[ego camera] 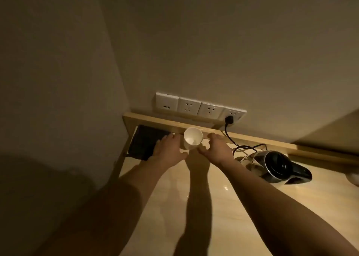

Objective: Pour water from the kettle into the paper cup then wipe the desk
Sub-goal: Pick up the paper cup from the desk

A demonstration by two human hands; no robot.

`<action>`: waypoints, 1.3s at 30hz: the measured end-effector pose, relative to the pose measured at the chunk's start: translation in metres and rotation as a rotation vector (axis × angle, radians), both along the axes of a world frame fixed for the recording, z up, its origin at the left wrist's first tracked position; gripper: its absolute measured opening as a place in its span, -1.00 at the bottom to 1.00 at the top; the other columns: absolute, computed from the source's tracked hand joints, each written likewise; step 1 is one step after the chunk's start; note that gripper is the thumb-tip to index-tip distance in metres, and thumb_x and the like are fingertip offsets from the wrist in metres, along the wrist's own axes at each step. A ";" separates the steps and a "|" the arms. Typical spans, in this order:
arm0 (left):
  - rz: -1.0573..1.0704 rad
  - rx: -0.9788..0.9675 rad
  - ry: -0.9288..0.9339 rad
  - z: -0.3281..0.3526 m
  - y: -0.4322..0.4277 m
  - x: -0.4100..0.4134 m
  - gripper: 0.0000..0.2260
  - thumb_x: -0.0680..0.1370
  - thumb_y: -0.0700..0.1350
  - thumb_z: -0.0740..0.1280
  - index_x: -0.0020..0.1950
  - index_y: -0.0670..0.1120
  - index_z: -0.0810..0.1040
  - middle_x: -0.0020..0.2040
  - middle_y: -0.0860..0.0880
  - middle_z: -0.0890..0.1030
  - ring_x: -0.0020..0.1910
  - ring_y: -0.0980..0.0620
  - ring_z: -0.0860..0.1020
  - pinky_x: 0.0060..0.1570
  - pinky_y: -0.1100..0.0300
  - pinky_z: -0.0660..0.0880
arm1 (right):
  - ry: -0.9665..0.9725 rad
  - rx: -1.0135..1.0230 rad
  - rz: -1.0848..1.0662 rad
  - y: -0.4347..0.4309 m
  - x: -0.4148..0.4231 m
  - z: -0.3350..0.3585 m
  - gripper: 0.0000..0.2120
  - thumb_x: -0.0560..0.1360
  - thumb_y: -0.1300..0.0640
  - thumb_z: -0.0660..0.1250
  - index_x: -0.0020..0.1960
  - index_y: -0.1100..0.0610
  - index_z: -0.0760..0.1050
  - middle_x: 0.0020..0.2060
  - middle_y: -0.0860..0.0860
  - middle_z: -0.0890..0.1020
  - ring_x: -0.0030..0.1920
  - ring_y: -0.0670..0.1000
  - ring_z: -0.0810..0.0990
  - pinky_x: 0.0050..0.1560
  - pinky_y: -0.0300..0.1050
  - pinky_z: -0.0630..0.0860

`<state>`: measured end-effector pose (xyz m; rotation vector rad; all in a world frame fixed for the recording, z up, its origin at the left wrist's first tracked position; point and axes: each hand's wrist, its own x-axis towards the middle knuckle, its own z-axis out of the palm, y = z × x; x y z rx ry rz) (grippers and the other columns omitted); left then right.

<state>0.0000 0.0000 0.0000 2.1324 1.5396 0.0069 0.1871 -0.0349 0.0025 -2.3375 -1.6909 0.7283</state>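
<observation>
A white paper cup (192, 140) stands upright and looks empty at the back of the glossy beige desk (223, 217). My left hand (168, 148) lies palm down just left of the cup, fingers stretched out, its edge close against the cup's side. My right hand (214, 148) is just right of the cup, fingers slightly curled and thumb pointing toward the cup's base. Neither hand wraps around the cup. A steel electric kettle (275, 167) with a black lid and handle sits on the desk to the right, apart from both hands.
A black tray (143, 142) lies in the back left corner under my left fingers. Wall sockets (200, 107) sit above a wooden ledge (174, 122); the kettle's black cord (230, 137) runs from the rightmost socket. A pale object (354, 180) shows at the right edge.
</observation>
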 end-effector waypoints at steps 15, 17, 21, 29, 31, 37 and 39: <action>0.138 0.002 -0.213 -0.027 0.021 0.027 -0.37 0.41 0.06 0.65 0.43 0.02 0.53 0.34 -0.05 0.65 0.35 -0.12 0.57 0.37 -0.24 0.48 | 0.181 -0.004 0.181 0.031 0.031 -0.031 -0.37 0.46 -0.01 0.59 0.43 0.14 0.46 0.31 0.10 0.62 0.20 0.09 0.59 0.14 0.01 0.56; 0.150 0.009 -0.227 -0.023 0.015 0.028 -0.37 0.42 0.05 0.65 0.43 0.01 0.53 0.33 -0.05 0.65 0.33 -0.11 0.58 0.35 -0.23 0.50 | 0.184 0.015 0.187 0.026 0.032 -0.029 -0.38 0.45 -0.03 0.59 0.41 0.13 0.47 0.29 0.09 0.64 0.14 0.04 0.58 0.08 -0.02 0.55; 0.190 -0.004 -0.249 -0.016 -0.010 0.029 -0.40 0.43 0.02 0.64 0.42 -0.02 0.55 0.32 -0.06 0.66 0.31 -0.10 0.59 0.35 -0.15 0.54 | 0.211 0.011 0.184 0.004 0.033 -0.020 -0.41 0.44 -0.05 0.59 0.37 0.13 0.49 0.24 0.08 0.64 0.12 0.05 0.59 0.07 0.03 0.59; 0.245 -0.049 -0.253 -0.021 -0.084 0.025 -0.38 0.40 0.16 0.63 0.39 0.04 0.53 0.28 0.02 0.68 0.18 -0.02 0.66 0.24 -0.03 0.63 | 0.331 0.005 0.178 -0.072 0.034 -0.016 -0.42 0.44 -0.05 0.59 0.37 0.09 0.50 0.21 0.03 0.64 0.08 0.00 0.61 0.05 -0.04 0.61; 0.250 -0.062 -0.240 -0.027 -0.100 0.024 -0.36 0.38 0.17 0.63 0.39 0.04 0.53 0.28 0.02 0.68 0.17 -0.01 0.66 0.22 -0.07 0.64 | 0.337 -0.014 0.176 -0.087 0.034 -0.020 -0.42 0.44 -0.07 0.59 0.37 0.09 0.50 0.21 0.02 0.65 0.07 -0.01 0.61 0.05 -0.06 0.60; 0.303 -0.101 -0.245 -0.041 -0.129 0.024 -0.37 0.40 0.11 0.64 0.40 0.03 0.51 0.31 0.00 0.66 0.23 -0.04 0.63 0.26 -0.12 0.62 | 0.377 -0.052 0.115 -0.117 0.026 -0.026 -0.25 0.30 -0.35 0.53 0.34 0.03 0.51 0.16 -0.06 0.65 0.03 -0.04 0.62 0.00 -0.05 0.62; 0.328 -0.098 -0.266 -0.044 -0.137 0.024 -0.39 0.40 0.06 0.65 0.39 0.01 0.53 0.29 -0.01 0.67 0.21 -0.05 0.63 0.25 -0.12 0.63 | 0.400 -0.057 0.098 -0.123 0.023 -0.026 -0.14 0.19 -0.47 0.40 0.33 0.01 0.51 0.14 -0.08 0.64 0.00 -0.06 0.61 -0.02 -0.05 0.62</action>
